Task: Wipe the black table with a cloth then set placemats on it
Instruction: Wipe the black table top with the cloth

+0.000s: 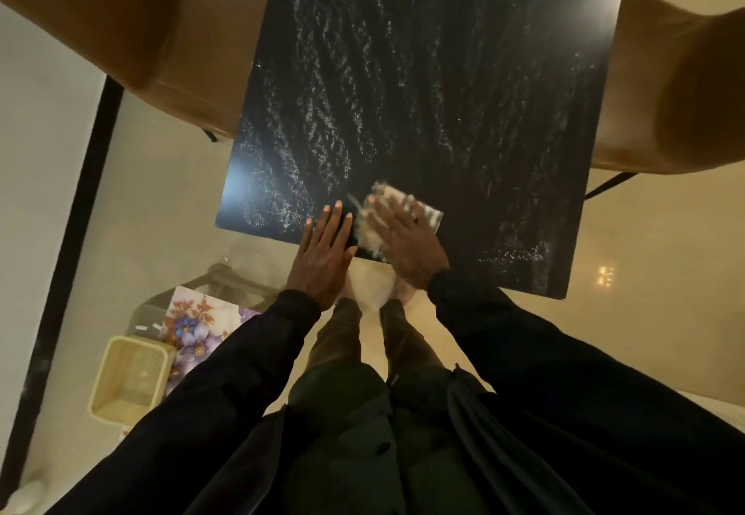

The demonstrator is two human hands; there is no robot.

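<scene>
The black table (423,71) fills the upper middle of the head view, streaked all over with wet wipe marks. My right hand (407,244) presses flat on a white cloth (373,232) at the table's near edge; cloth and fingers are blurred. Beside it, my left hand (324,256) rests with straight fingers on the near edge, holding nothing. A floral placemat (197,329) lies on a low surface at the lower left, partly hidden by my left sleeve.
Brown chairs stand at the table's left (133,22) and right (665,103). A pale yellow mesh basket (129,377) sits on the floor next to the floral placemat. My legs stand against the table's near edge. A dark vertical frame (68,232) runs along the left.
</scene>
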